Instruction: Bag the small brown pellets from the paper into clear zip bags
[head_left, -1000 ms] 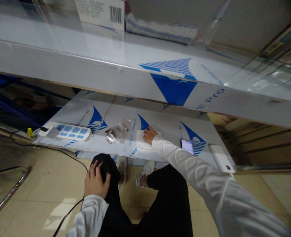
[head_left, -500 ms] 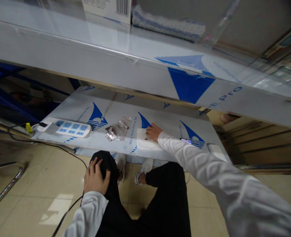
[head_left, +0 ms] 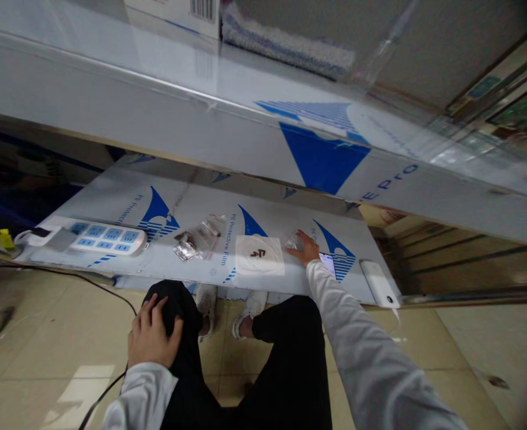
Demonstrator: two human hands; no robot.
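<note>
My right hand (head_left: 307,248) reaches onto the lower shelf, its thumb and fingers around a small crumpled piece of clear plastic (head_left: 293,241), which looks like a bag. Just left of it lies a white square tissue (head_left: 246,260) with several small dark brown pieces (head_left: 258,253) in its middle. Further left are clear zip bags (head_left: 197,240) with small dark items inside. A lit phone (head_left: 327,263) lies partly behind my right wrist. My left hand (head_left: 153,331) rests on my left knee, fingers spread and holding nothing.
A white power strip (head_left: 131,242) with blue sockets sits at the shelf's left end. A white power bank (head_left: 379,285) with a cable lies at the right. Above juts the film-covered upper counter (head_left: 178,113), bearing a rolled grey-blue towel (head_left: 285,45) and a white box (head_left: 173,12).
My right hand has moved right, off the tissue, uncovering the dark pieces, and is now at the clear plastic. My left hand stays on the knee. The view has shifted slightly.
</note>
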